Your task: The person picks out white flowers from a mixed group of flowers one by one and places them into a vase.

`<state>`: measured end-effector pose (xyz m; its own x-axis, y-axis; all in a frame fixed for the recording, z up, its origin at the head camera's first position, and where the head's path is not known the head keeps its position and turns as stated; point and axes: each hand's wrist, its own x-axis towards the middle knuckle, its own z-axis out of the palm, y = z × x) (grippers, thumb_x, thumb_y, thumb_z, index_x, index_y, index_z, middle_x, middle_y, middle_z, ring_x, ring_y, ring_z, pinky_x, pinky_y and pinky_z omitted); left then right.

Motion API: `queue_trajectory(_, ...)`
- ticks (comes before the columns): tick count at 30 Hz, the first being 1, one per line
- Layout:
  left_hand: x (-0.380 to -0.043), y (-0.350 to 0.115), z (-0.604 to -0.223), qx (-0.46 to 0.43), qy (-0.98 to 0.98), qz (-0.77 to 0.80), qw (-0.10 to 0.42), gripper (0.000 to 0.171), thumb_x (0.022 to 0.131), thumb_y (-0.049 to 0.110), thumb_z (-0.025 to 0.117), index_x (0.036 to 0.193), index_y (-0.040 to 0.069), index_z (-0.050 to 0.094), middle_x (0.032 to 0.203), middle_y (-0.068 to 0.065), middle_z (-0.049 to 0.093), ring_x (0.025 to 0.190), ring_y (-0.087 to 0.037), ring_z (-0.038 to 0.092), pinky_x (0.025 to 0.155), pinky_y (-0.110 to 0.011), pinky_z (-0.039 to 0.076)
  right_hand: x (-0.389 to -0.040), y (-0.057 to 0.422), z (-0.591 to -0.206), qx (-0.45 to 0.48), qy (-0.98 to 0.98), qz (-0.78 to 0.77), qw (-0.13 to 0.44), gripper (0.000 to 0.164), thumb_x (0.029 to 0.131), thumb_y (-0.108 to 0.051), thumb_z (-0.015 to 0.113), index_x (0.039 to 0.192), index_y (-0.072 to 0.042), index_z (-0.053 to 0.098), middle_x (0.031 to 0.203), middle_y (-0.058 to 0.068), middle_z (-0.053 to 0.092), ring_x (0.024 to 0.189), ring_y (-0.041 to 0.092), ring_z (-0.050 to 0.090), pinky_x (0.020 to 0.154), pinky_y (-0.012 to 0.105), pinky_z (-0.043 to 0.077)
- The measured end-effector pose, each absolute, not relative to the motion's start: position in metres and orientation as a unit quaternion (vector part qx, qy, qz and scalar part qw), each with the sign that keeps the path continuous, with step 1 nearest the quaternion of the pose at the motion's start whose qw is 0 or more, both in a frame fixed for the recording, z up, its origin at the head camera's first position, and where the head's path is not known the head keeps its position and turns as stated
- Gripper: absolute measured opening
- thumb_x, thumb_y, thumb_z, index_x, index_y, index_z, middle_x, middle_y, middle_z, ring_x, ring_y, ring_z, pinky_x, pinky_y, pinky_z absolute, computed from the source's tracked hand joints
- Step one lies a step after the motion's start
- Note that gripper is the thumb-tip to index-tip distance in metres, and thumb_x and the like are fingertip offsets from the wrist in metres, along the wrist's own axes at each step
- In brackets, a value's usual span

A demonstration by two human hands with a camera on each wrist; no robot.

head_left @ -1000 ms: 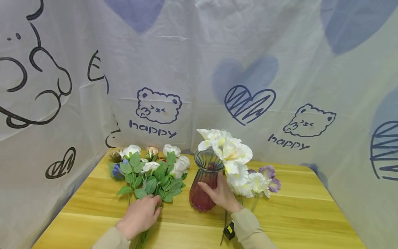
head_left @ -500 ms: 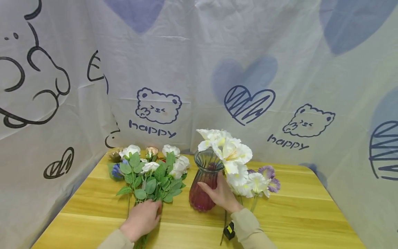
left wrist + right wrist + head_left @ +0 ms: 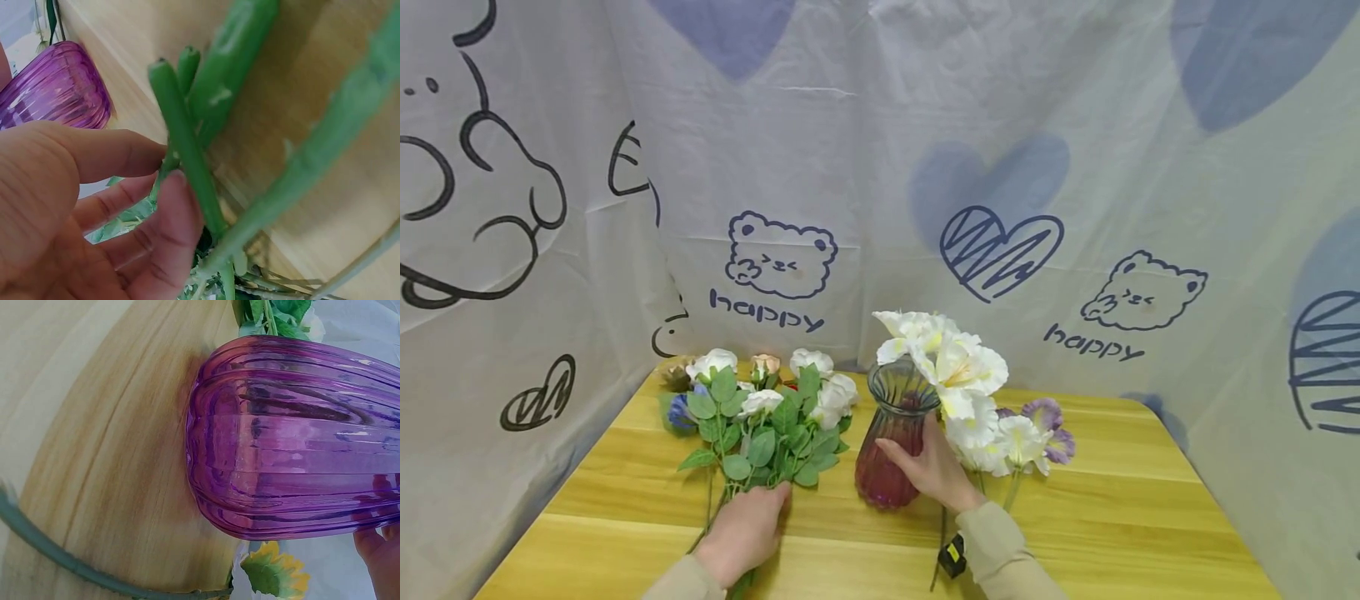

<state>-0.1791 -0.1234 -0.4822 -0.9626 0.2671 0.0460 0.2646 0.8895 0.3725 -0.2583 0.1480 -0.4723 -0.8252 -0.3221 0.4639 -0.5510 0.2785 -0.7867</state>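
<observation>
A ribbed glass vase [image 3: 891, 458], bluish at its neck and purple-red below, stands upright mid-table. White flowers [image 3: 958, 367] with yellow centres lean over its rim, and a dark stem shows through the glass in the right wrist view. My right hand [image 3: 938, 473] holds the vase's right side, thumb in front; its fingertips [image 3: 375, 544] touch the glass. To the left lies a bunch of white roses [image 3: 763, 402] with green leaves. My left hand [image 3: 745, 533] is on its lower stems. Up close, my left thumb and finger pinch a green stem [image 3: 187, 144].
More white and purple flowers [image 3: 1048, 425] lie right of the vase. A blue flower [image 3: 680, 412] and a peach rose [image 3: 766, 365] are among the left bunch. A yellow flower [image 3: 284, 569] shows beyond the vase. A small black box [image 3: 952, 557] is by my right sleeve.
My left hand has slid slightly down along the stems towards me, and a thin stem now sticks out to its left. My right hand and the vase stay in place.
</observation>
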Motion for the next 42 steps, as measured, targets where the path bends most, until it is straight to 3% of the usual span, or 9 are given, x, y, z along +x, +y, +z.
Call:
queue_trajectory(3, -0.182, -0.126, -0.480, 0.136, 0.969, 0.208, 0.013, 0.025, 0.080, -0.009, 0.071, 0.099, 0.006, 0.065, 0.077, -0.011, 0.068, 0.069, -0.031, 0.067, 0.062, -0.048, 0.057, -0.259, 0.148, -0.472, 0.271, -0.797, 0.528, 0.110, 0.074, 0.093, -0.013, 0.072, 0.152, -0.011, 0.028, 0.136, 0.015, 0.060, 0.117, 0.028, 0.066, 0.100, 0.037, 0.057)
queue_trajectory(6, -0.183, -0.129, -0.478, 0.136, 0.960, 0.243, 0.022, 0.031, 0.077, -0.009, 0.071, 0.103, 0.006, 0.064, 0.079, -0.009, 0.068, 0.068, -0.026, 0.064, 0.060, -0.042, 0.054, -0.260, 0.148, -0.472, 0.266, -0.803, 0.521, 0.113, 0.076, 0.092, -0.009, 0.072, 0.152, -0.007, 0.027, 0.135, 0.019, 0.060, 0.116, 0.031, 0.066, 0.099, 0.039, 0.058)
queue_trajectory(12, -0.180, -0.136, -0.474, 0.112, 0.934, 0.334, 0.058, 0.032, 0.079, -0.005, 0.069, 0.107, 0.005, 0.056, 0.065, -0.003, 0.053, 0.053, -0.016, 0.045, 0.048, -0.026, 0.033, -0.259, 0.148, -0.472, 0.263, -0.807, 0.516, 0.113, 0.077, 0.091, -0.006, 0.072, 0.152, -0.002, 0.025, 0.136, 0.022, 0.058, 0.116, 0.035, 0.066, 0.099, 0.040, 0.057)
queue_trajectory(21, -0.183, -0.141, -0.474, 0.039, 0.915, 0.390, 0.101, 0.035, 0.084, 0.000, 0.072, 0.114, 0.000, 0.055, 0.072, -0.005, 0.057, 0.058, -0.018, 0.049, 0.053, -0.029, 0.038, -0.259, 0.149, -0.473, 0.271, -0.799, 0.525, 0.111, 0.073, 0.094, -0.016, 0.072, 0.152, -0.013, 0.028, 0.137, 0.014, 0.059, 0.117, 0.028, 0.066, 0.100, 0.038, 0.057)
queue_trajectory(31, -0.183, -0.147, -0.474, 0.108, 0.894, 0.412, 0.136, 0.043, 0.084, -0.001, 0.074, 0.119, 0.002, 0.049, 0.076, -0.005, 0.053, 0.062, -0.017, 0.046, 0.053, -0.025, 0.035, -0.259, 0.148, -0.473, 0.263, -0.802, 0.525, 0.108, 0.070, 0.093, -0.018, 0.072, 0.150, -0.012, 0.032, 0.134, 0.014, 0.062, 0.116, 0.028, 0.067, 0.099, 0.037, 0.057)
queue_trajectory(42, -0.189, -0.143, -0.475, 0.061, 0.814, 0.553, 0.166, 0.045, 0.093, 0.009, 0.068, 0.127, -0.009, 0.045, 0.087, -0.011, 0.066, 0.062, -0.016, 0.059, 0.056, -0.030, 0.052, -0.258, 0.148, -0.472, 0.265, -0.804, 0.519, 0.117, 0.075, 0.093, -0.018, 0.073, 0.153, -0.013, 0.027, 0.139, 0.015, 0.058, 0.119, 0.029, 0.066, 0.101, 0.040, 0.057)
